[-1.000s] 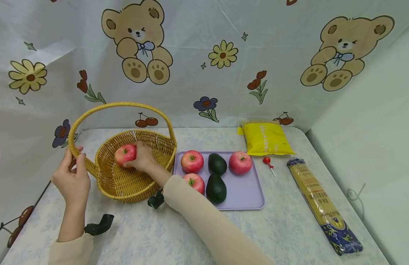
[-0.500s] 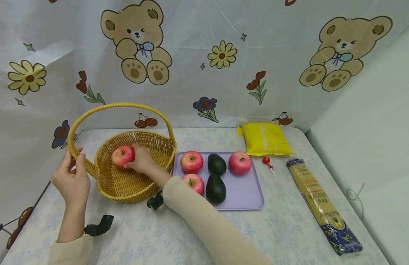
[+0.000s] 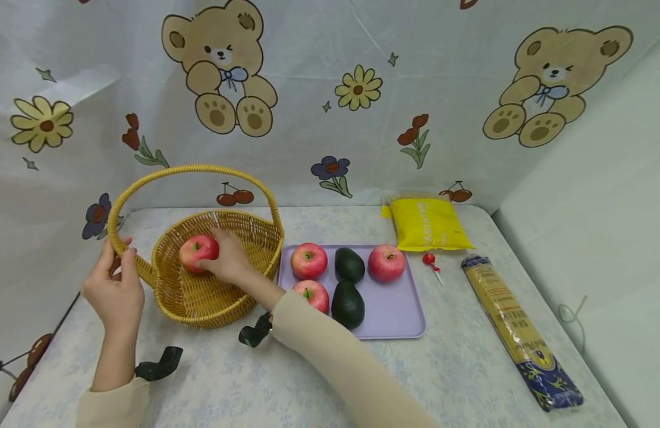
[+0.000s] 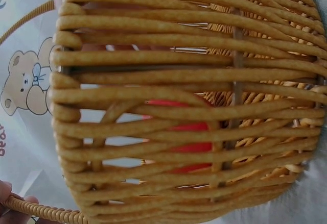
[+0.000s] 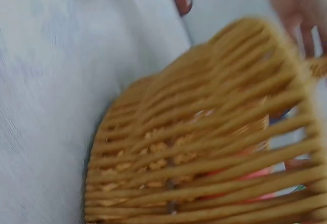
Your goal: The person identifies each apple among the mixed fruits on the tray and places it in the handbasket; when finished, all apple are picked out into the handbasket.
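A wicker basket (image 3: 217, 312) with a tall arched handle (image 3: 193, 169) stands at the left of the table. My left hand (image 3: 116, 288) pinches the handle's lower left side between thumb and fingers. Inside the basket lies a red apple (image 3: 196, 254) at the left. Spread around the apple's right side is my right hand (image 3: 229, 257), its thumb at the lower edge and its fingers behind. Basket weave (image 4: 194, 117) fills much of the left wrist view, with red showing through the gaps. The right wrist view is blurred, and the weave (image 5: 204, 132) hides most of the apple there.
Right of the basket, a lilac tray (image 3: 394, 315) bears three apples and two avocados (image 3: 348, 304). Beyond it lie a yellow bag (image 3: 429, 224), a red lollipop (image 3: 429, 259) and a long pasta packet (image 3: 522, 333). A patterned curtain (image 3: 308, 119) hangs behind.
The apple has shifted slightly left within the basket, then stays put while my right hand's fingers spread and its wrist draws a little right. My left hand keeps its place on the handle.
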Tool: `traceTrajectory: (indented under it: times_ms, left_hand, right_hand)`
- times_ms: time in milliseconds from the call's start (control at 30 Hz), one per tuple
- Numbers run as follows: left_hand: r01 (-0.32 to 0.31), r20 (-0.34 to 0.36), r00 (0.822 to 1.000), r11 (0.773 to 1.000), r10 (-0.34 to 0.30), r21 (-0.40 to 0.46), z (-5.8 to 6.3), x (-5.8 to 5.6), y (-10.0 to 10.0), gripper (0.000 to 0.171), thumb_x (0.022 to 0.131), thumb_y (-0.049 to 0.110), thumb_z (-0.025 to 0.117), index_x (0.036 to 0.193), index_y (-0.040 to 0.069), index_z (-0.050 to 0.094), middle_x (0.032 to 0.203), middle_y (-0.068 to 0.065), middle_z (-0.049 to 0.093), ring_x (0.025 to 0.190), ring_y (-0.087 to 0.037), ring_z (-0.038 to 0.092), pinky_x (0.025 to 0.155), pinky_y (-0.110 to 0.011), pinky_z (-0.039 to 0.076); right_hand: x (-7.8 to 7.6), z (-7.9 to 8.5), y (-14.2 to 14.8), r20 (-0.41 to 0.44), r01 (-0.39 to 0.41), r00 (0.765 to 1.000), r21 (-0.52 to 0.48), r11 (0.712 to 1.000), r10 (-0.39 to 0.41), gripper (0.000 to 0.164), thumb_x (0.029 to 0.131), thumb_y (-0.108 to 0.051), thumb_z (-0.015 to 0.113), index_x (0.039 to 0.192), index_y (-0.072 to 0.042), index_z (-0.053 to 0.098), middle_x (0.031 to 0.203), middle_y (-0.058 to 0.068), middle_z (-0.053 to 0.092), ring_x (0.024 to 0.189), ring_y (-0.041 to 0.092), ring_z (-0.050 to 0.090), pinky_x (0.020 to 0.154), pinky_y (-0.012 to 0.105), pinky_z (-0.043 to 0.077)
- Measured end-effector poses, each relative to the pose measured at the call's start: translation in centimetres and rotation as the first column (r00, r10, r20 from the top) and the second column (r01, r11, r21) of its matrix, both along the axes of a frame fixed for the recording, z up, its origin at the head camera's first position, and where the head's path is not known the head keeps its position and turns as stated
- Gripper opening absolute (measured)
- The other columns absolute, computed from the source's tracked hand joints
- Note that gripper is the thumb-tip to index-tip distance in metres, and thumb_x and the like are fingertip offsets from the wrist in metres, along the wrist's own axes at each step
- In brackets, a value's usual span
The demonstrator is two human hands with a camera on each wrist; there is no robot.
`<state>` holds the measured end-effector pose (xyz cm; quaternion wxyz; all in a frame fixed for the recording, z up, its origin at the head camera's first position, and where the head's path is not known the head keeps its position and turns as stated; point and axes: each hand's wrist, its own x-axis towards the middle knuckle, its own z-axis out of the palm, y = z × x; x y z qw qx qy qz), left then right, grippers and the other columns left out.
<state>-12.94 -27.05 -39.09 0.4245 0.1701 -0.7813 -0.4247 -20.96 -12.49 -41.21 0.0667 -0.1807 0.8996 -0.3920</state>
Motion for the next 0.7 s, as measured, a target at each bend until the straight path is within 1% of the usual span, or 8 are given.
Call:
traceTrajectory:
  times_ms: [33, 133, 267, 333, 533, 633, 700]
  left_hand:
    - [0.000, 0.000, 1.000, 1.000, 0.000, -0.002, 0.0, 0.0, 0.0, 0.030, 0.097, 0.021, 0.059, 0.126, 0.017, 0.067, 0.116, -0.012, 0.071, 0.090, 0.016, 0.057, 0.068, 0.001, 0.041]
    - [0.000, -0.003, 1.000, 1.000, 0.000, -0.008, 0.0, -0.1, -0.1, 0.031, 0.097, 0.021, 0.060, 0.127, 0.017, 0.067, 0.115, -0.012, 0.072, 0.090, 0.017, 0.056, 0.068, 0.001, 0.041]
    - [0.001, -0.002, 1.000, 1.000, -0.001, -0.010, -0.1, -0.2, -0.2, 0.030, 0.097, 0.021, 0.059, 0.126, 0.016, 0.068, 0.115, -0.012, 0.072, 0.089, 0.018, 0.055, 0.067, 0.001, 0.041]
    - [0.002, 0.001, 1.000, 1.000, -0.002, -0.010, -0.1, -0.2, -0.2, 0.030, 0.097, 0.022, 0.059, 0.125, 0.016, 0.068, 0.115, -0.011, 0.072, 0.089, 0.018, 0.055, 0.067, 0.001, 0.041]
    - [0.006, -0.005, 1.000, 1.000, -0.006, -0.010, -0.1, -0.1, -0.2, 0.030, 0.098, 0.022, 0.059, 0.125, 0.015, 0.068, 0.116, -0.011, 0.072, 0.089, 0.018, 0.055, 0.067, 0.001, 0.041]
    - [0.006, -0.007, 1.000, 1.000, -0.006, -0.011, -0.1, -0.2, -0.3, 0.029, 0.097, 0.022, 0.059, 0.124, 0.015, 0.069, 0.115, -0.012, 0.072, 0.088, 0.019, 0.055, 0.067, 0.001, 0.041]
    - [0.006, -0.006, 1.000, 1.000, -0.006, -0.013, -0.1, -0.2, -0.3, 0.029, 0.097, 0.022, 0.059, 0.123, 0.014, 0.070, 0.115, -0.012, 0.072, 0.088, 0.019, 0.054, 0.067, 0.001, 0.041]
  right_hand:
    - [0.3, 0.3, 0.2, -0.011, -0.001, 1.000, -0.027, 1.000, 0.001, 0.075, 0.085, -0.031, 0.076, 0.149, -0.016, 0.040, 0.145, 0.003, 0.047, 0.131, 0.016, 0.048, 0.099, 0.023, 0.046]
    - [1.3, 1.1, 1.1, -0.037, -0.018, 0.999, -0.104, 0.994, 0.014, 0.075, 0.084, -0.031, 0.077, 0.148, -0.016, 0.041, 0.144, 0.003, 0.048, 0.128, 0.016, 0.049, 0.097, 0.024, 0.047]
    - [2.9, 2.1, 2.7, -0.070, -0.073, 0.996, -0.180, 0.981, 0.061, 0.076, 0.084, -0.031, 0.077, 0.149, -0.014, 0.040, 0.144, 0.005, 0.048, 0.128, 0.016, 0.049, 0.099, 0.027, 0.046]
    - [3.8, 2.5, 3.5, -0.083, -0.101, 0.993, -0.206, 0.973, 0.086, 0.076, 0.085, -0.031, 0.077, 0.149, -0.014, 0.040, 0.144, 0.005, 0.048, 0.127, 0.015, 0.050, 0.099, 0.026, 0.046]
    - [6.2, 3.6, 6.5, -0.051, -0.182, 0.983, -0.316, 0.931, 0.175, 0.075, 0.084, -0.026, 0.077, 0.149, -0.018, 0.039, 0.143, 0.003, 0.049, 0.127, 0.011, 0.049, 0.097, 0.015, 0.045]
    - [7.1, 3.9, 8.3, -0.049, -0.207, 0.978, -0.338, 0.918, 0.202, 0.076, 0.084, -0.026, 0.077, 0.150, -0.019, 0.039, 0.145, 0.001, 0.046, 0.131, 0.010, 0.046, 0.100, 0.016, 0.043]
    - [7.5, 3.9, 9.6, -0.060, -0.216, 0.976, -0.339, 0.916, 0.208, 0.077, 0.084, -0.026, 0.078, 0.150, -0.020, 0.038, 0.146, 0.000, 0.046, 0.131, 0.010, 0.046, 0.102, 0.018, 0.043]
